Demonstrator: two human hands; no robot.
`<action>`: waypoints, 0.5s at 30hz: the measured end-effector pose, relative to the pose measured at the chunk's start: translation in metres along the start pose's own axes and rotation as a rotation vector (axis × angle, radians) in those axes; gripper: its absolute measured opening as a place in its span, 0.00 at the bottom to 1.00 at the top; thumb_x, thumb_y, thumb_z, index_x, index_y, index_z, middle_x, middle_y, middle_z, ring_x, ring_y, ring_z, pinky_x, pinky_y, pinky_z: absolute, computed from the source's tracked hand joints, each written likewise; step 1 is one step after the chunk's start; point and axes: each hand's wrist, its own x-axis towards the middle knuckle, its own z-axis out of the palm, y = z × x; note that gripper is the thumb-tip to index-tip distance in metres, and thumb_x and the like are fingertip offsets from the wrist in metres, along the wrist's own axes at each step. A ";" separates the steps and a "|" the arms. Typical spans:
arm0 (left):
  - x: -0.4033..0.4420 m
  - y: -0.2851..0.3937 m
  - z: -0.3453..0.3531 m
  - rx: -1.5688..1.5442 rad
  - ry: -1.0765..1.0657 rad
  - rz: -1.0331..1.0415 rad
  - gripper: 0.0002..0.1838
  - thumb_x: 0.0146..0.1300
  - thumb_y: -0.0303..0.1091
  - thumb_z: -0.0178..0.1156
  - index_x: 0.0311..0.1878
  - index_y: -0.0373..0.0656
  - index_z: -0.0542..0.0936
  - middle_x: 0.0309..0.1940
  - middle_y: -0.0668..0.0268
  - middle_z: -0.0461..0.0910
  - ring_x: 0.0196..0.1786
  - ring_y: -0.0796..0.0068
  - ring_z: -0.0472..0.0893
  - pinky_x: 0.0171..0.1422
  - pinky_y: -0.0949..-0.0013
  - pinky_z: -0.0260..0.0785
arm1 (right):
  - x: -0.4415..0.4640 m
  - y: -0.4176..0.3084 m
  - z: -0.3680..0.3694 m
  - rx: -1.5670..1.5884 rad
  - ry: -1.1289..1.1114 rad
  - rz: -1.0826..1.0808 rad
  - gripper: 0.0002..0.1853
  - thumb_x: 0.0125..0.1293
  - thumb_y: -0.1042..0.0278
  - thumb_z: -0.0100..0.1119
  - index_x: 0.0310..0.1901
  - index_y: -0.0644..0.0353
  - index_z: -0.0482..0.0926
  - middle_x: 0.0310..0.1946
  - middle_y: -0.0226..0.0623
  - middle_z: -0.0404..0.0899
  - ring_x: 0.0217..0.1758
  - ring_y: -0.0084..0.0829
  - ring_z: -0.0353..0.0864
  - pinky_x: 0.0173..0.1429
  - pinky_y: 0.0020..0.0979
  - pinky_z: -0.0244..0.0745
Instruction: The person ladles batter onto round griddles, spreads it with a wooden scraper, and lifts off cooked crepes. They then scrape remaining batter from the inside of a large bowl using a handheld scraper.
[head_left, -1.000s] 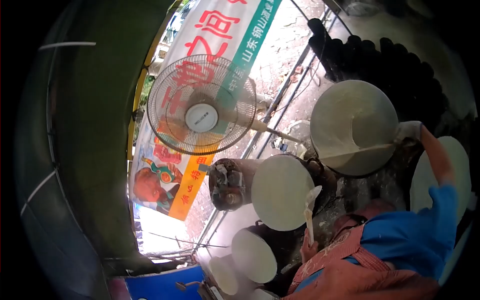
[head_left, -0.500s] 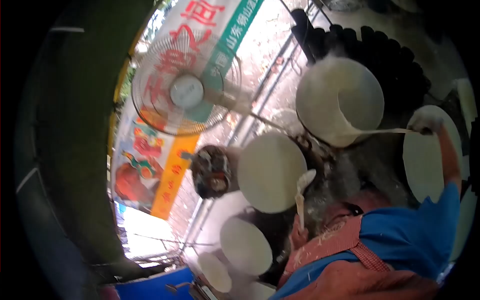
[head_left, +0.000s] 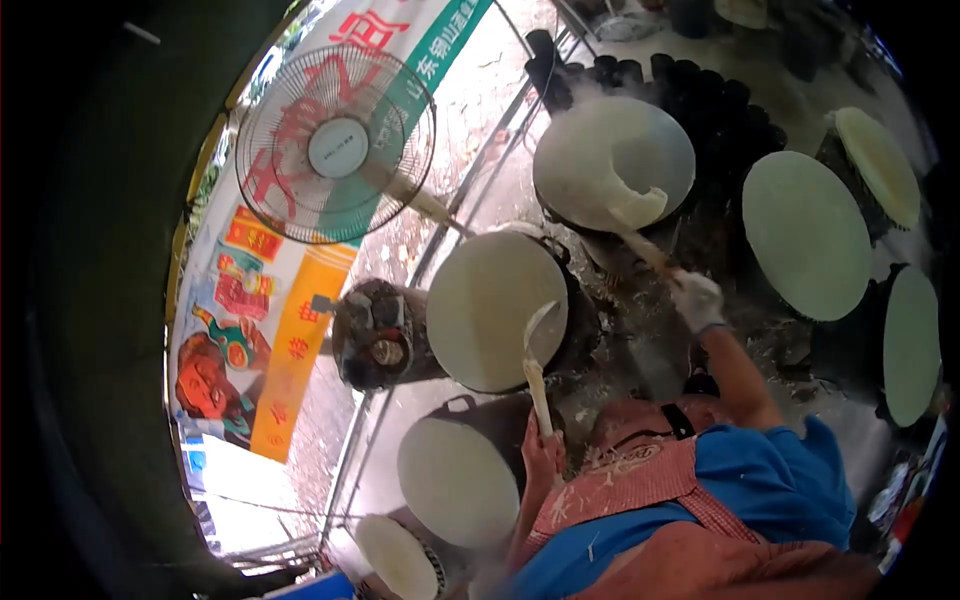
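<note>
My gloved right hand [head_left: 695,298] is closed round a wooden-handled paddle [head_left: 645,247]. The paddle's far end, covered in something pale, lies over a large round pot [head_left: 565,150] that steams and holds a pale, thick mass with a bare-looking hollow in it. My left hand [head_left: 541,455] grips the lower handle of a long wooden scoop [head_left: 537,385]. Its pale, curved head overlaps the near edge of another wide pot [head_left: 470,300], which is filled with pale content. Whether the scoop touches that content, I cannot tell.
More pots with pale surfaces stand at the lower left [head_left: 460,485] and on the right [head_left: 805,235]. A standing fan [head_left: 338,148] is at the left, before a printed banner [head_left: 290,350]. A small stove [head_left: 385,340] stands beside the middle pot. Dark cylinders [head_left: 700,90] are stacked behind.
My right hand has come in from the far right towards my body's front, and the long pale stretch from pot to hand is gone. My left hand has shifted left with the scoop.
</note>
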 end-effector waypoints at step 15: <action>-0.022 -0.023 -0.009 -0.618 -0.196 -0.102 0.25 0.65 0.27 0.49 0.65 0.54 0.61 0.19 0.74 0.59 0.16 0.86 0.58 0.18 0.83 0.49 | 0.057 0.038 -0.033 0.190 0.067 0.148 0.14 0.60 0.56 0.56 0.40 0.54 0.83 0.33 0.45 0.81 0.40 0.45 0.80 0.43 0.41 0.75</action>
